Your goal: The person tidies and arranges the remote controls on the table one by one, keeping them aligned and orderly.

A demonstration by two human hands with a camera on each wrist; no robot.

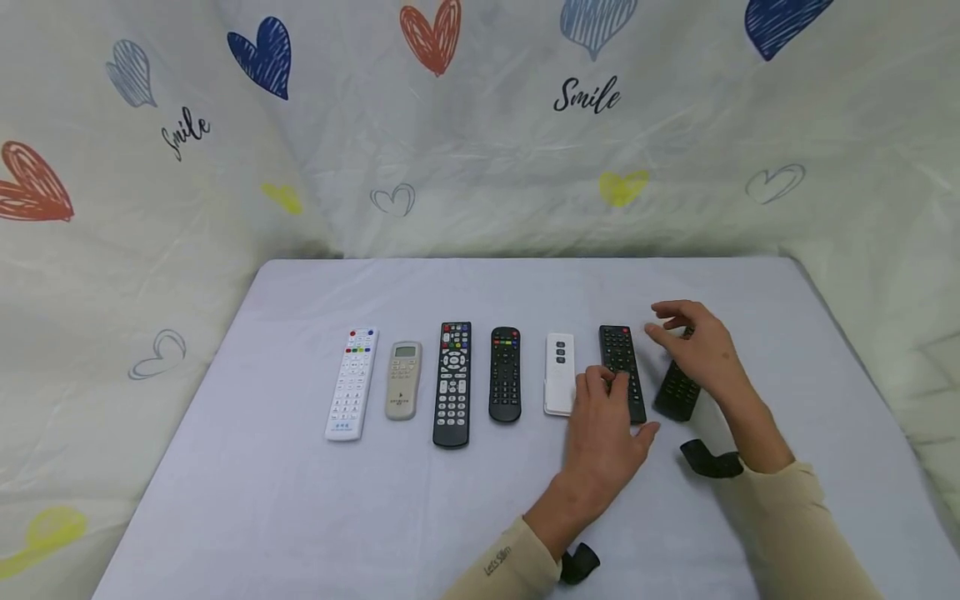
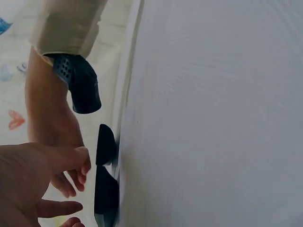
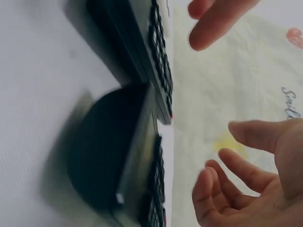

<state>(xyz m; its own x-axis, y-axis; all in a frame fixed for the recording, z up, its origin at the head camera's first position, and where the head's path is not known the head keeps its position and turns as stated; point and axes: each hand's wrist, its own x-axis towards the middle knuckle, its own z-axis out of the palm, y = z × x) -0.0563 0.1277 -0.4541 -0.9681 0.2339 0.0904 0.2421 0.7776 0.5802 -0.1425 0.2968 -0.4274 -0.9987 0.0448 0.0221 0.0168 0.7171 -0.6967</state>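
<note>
Toward the right of the row of remotes, my left hand (image 1: 603, 437) hovers at a black remote control (image 1: 622, 362) with a red button, its thumb and fingers spread apart. From the head view I cannot tell whether its fingertips touch that remote. My right hand (image 1: 697, 346) is over the far end of the rightmost black remote control (image 1: 677, 392), which lies slanted and partly hidden beneath it. In the right wrist view, the right hand (image 3: 251, 175) has loosely bent fingers with nothing between them, apart from the nearby black remote (image 3: 113, 156).
Left of the hands lie a white slim remote (image 1: 559, 375), a black rounded remote (image 1: 505, 375), a long black remote (image 1: 452, 383), a beige remote (image 1: 403, 381) and a long white remote (image 1: 352, 383). They rest on a white-covered table (image 1: 300, 508). A heart-print sheet (image 1: 480, 150) hangs behind.
</note>
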